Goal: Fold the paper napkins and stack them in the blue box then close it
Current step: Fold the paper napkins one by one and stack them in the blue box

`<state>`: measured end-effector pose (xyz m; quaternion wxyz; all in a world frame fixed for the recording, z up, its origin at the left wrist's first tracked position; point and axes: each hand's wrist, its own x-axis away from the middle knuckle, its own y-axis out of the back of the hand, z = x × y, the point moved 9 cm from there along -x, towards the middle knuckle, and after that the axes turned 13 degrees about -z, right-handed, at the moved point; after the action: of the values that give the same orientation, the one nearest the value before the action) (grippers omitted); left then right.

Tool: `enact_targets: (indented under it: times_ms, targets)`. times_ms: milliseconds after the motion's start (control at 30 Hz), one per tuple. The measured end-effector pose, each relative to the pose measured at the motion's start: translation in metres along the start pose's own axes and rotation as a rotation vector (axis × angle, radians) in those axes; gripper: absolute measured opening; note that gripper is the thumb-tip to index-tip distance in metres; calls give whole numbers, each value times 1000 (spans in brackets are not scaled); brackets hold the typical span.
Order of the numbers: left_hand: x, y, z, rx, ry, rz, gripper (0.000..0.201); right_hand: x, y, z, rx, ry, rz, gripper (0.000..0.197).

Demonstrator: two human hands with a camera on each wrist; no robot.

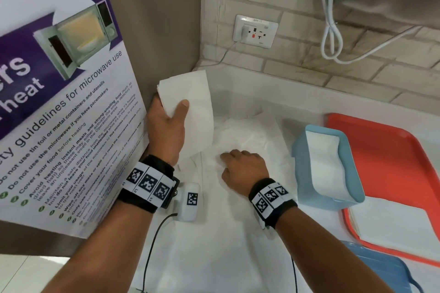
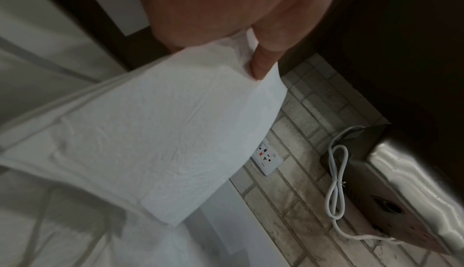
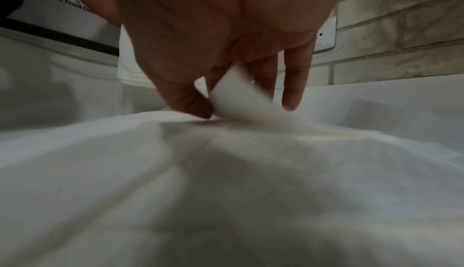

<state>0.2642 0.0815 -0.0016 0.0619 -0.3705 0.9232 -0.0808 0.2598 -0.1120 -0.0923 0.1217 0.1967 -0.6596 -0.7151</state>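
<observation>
Left hand [image 1: 166,126] gripped a folded napkin [image 1: 190,107]; right hand [image 1: 240,169] pinched loose napkins [image 1: 250,135]. Blue box [image 1: 307,185] partly stacked, lid [image 1: 381,266] off; folding apparently unfinished.

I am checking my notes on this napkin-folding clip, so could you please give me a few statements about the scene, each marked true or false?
1. The left hand holds a folded napkin lifted off the counter. True.
2. The blue box is closed with its lid on. False: it stands open, with white napkins inside, and a blue lid lies apart from it, near the front edge.
3. The right hand pinches a napkin from the loose pile on the counter. True.
4. The orange tray is to the left of the blue box. False: it lies to the right of it.
5. A poster about microwave use stands on the left. True.
</observation>
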Motion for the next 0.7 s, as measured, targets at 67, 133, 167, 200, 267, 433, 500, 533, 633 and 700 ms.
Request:
enact_targets:
  times_ms: [67, 133, 167, 200, 267, 433, 500, 533, 633, 700]
  targets:
    - [-1, 1, 1, -5, 11, -1, 25, -3, 9, -11, -22, -105, -33, 37]
    - [-4, 4, 2, -21, 2, -10, 25, -4, 20, -30, -130, -271, -52, 34]
    - [-5, 5, 2, -32, -5, -16, 25, -4, 24, -41, -198, -352, -54, 32]
    - [-5, 6, 4, -40, -3, -25, 26, -3, 29, -52, -275, -430, -58, 29]
    - [-6, 9, 10, -42, 24, -49, 27, -1, 38, -72, -475, -566, -95, 15]
    - [5, 1, 45, 25, 263, -46, 35, -1, 83, -86, -1000, -704, -248, 18]
    - [15, -8, 60, 55, 378, 15, 36, -5, 111, -70, -1211, -632, -275, 17]
    - [21, -14, 65, 73, 427, 58, 37, -7, 126, -60, -1322, -578, -279, 17]
    - [41, -30, 71, 106, 550, 200, 39, -9, 160, -35, -1634, -448, -300, 19]
    - [49, -38, 70, 124, 593, 268, 40, -8, 163, -31, -1702, -444, -341, 19]
